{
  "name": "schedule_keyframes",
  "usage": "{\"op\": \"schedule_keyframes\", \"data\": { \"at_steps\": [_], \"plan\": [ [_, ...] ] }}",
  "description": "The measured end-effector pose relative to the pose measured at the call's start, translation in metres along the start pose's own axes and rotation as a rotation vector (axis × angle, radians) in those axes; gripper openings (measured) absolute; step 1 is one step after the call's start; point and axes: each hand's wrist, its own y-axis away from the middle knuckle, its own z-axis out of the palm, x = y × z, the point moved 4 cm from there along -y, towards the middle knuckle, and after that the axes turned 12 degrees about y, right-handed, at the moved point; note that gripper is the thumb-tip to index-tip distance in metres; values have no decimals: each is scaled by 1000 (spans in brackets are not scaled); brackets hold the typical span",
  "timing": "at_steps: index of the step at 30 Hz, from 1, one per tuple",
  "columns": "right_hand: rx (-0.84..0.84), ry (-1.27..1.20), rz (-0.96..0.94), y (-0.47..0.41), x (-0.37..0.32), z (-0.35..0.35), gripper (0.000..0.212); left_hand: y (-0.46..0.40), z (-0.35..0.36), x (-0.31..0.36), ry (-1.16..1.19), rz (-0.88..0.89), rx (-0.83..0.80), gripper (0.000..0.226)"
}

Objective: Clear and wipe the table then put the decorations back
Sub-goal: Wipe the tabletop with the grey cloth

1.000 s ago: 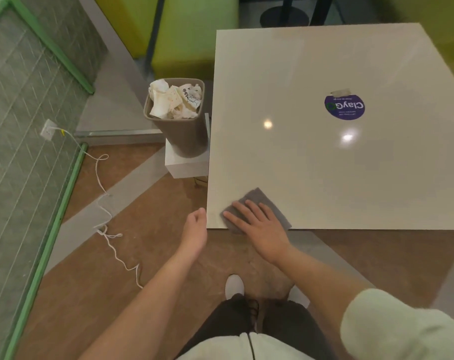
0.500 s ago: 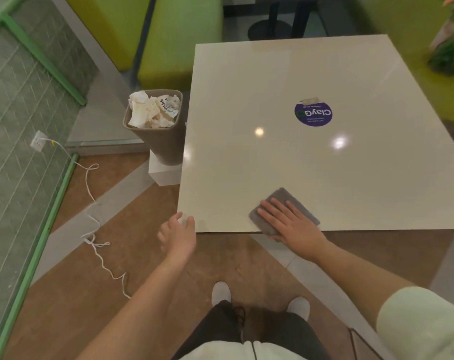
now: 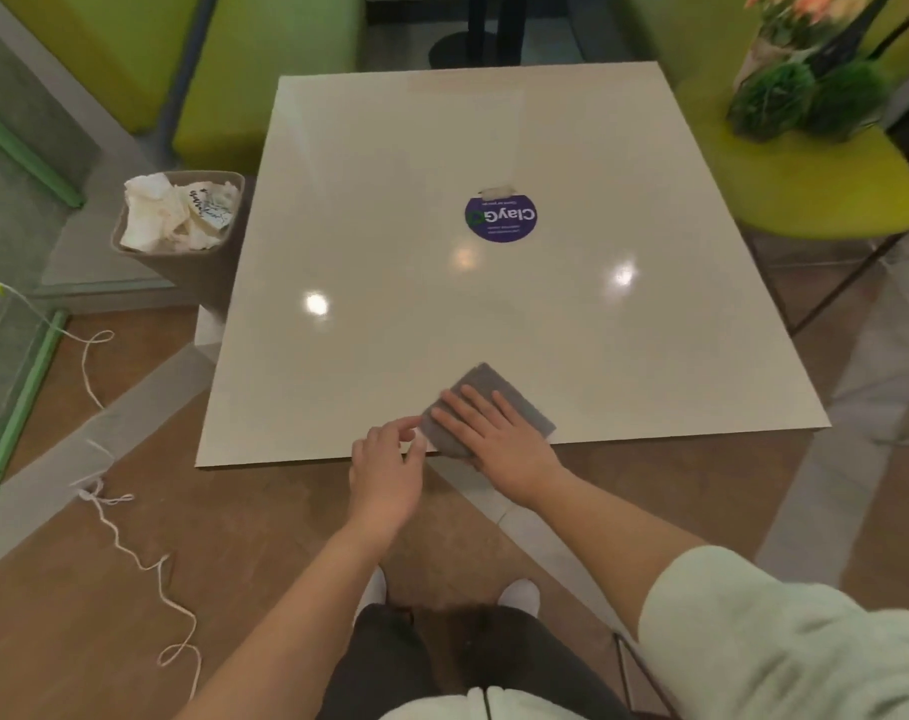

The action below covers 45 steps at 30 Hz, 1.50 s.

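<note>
The right hand (image 3: 499, 444) lies flat, fingers straight and slightly spread, pressing a folded grey wiping cloth (image 3: 494, 402) onto the glossy cream square worktop (image 3: 442, 304). The cloth sits at the near edge of the worktop, with part of it showing beyond the fingertips and to their right. So the right grip is apart, not clamped on anything.

The left hand (image 3: 387, 470) is just to the left of the right hand, at the same near edge. Its fingers are loosely bent, and the index finger points toward the left corner of the cloth. Whether a fingertip touches the cloth cannot be told. Its grip holds nothing.

Beyond the right hand, near the middle of the worktop, is a round purple sticker (image 3: 501, 218) with white lettering and a small piece of tape at its far side.

Far to the right of the hands, a lime-green chair seat (image 3: 816, 184) carries the decorations: two dark green ball-shaped plants (image 3: 805, 98) and a bunch of pale pink flowers (image 3: 795, 13), well apart from the worktop.

To the left of the left hand, beside the worktop, stands a brownish-grey waste bin (image 3: 182, 252) filled with crumpled white paper (image 3: 174, 213). A white cord (image 3: 124, 532) trails across the brown floor.
</note>
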Motion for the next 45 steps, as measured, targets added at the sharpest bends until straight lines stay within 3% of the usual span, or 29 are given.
{"op": "schedule_keyframes", "data": {
  "at_steps": [10, 15, 21, 26, 31, 34, 37, 41, 45],
  "plan": [
    [-109, -39, 274, 121, 152, 24, 77, -4, 73, 40, 36, 83, -109, 28],
    [-77, -22, 288, 119, 146, 25, 72, -11, 98, 56, 53, 99, -163, 28],
    [-5, -37, 117, 82, 105, 22, 80, -27, 127, 79, 46, 154, -249, 24],
    [-38, -19, 84, 97, 139, 25, 70, -47, 138, 104, 62, 171, -294, 25],
    [-84, -64, 144, 123, 184, 23, 81, -73, 142, 125, 65, 193, -297, 25],
    [-94, -102, 240, 140, 211, 17, 82, -88, 138, 126, 67, 173, -304, 25],
    [-127, -183, 530, 152, 243, 18, 69, -102, 132, 125, 100, 132, -294, 25],
    [-141, -187, 847, 123, 254, 14, 75, -116, 125, 129, 116, 128, -295, 25],
    [-66, -245, 869, 52, 200, 5, 75, -128, 122, 129, 115, 129, -296, 24]
  ]
}}
